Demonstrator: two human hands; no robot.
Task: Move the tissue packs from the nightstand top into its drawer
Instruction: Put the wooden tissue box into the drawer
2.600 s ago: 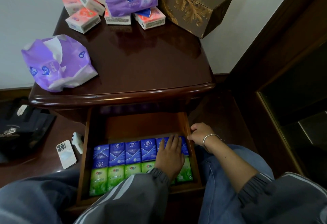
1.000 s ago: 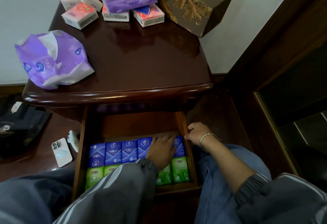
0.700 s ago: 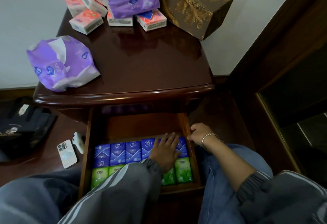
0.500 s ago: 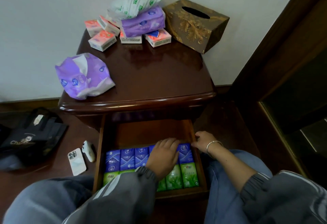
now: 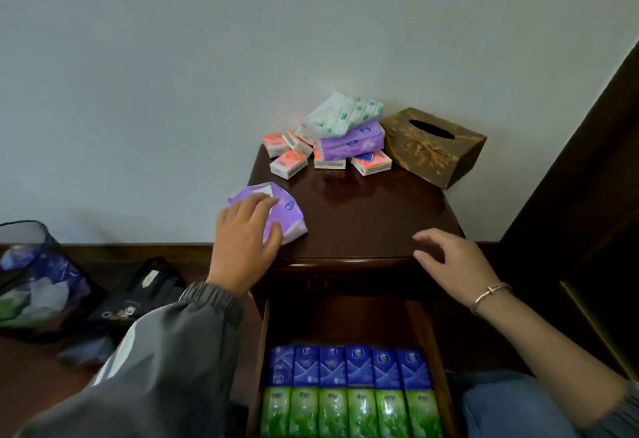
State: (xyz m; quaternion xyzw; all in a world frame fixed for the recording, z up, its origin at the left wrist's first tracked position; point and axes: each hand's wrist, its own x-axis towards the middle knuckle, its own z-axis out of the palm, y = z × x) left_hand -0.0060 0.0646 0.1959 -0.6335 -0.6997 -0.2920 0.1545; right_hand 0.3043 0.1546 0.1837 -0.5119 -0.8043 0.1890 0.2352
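My left fingers (image 5: 256,205), loosely spread, cover the crumpled purple plastic wrapper (image 5: 292,217); the small pink tissue packs (image 5: 288,164) lie beyond them, farther from my slack, empty right hand (image 5: 449,261).

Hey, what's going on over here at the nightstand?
A person is moving tissue packs into the open drawer, which holds a row of blue packs and a row of green packs. The left hand reaches onto a crumpled purple wrapper on the nightstand top; the right hand hovers open by the front edge. At the back, small pink packs sit beside a tissue box.
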